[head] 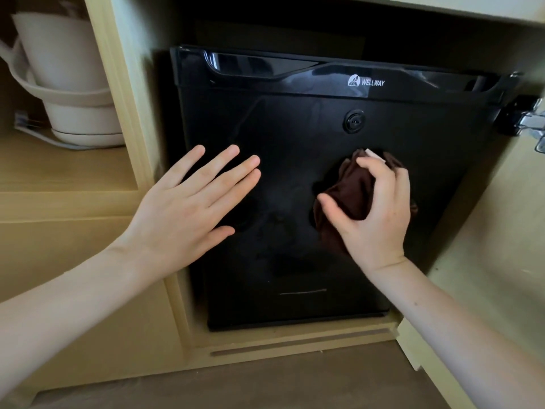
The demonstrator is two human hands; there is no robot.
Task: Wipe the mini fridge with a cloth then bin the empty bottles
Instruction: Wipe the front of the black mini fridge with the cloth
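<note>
**Cloth on the fridge door, both hands at the front**

I see a pale wooden cabinet that surrounds the black mini fridge. The fridge door is closed, and the space above its top edge is too dark to read. Right of the fridge, an open cabinet door runs out of my view. Left of the fridge, on a shelf behind the partition, stands a cream kettle, its top cut off.

My left hand lies flat against the left half of the fridge door, fingers straight and slightly spread. My right hand is at the middle of the door, fingers and thumb curled round a bunched dark brown cloth held against the glossy panel. Much of the cloth is hidden under the palm, and a small pale tag shows at its top.

A metal hinge sits at the fridge's upper right, partly cropped. A round lock is just above the cloth, below the white logo.
</note>
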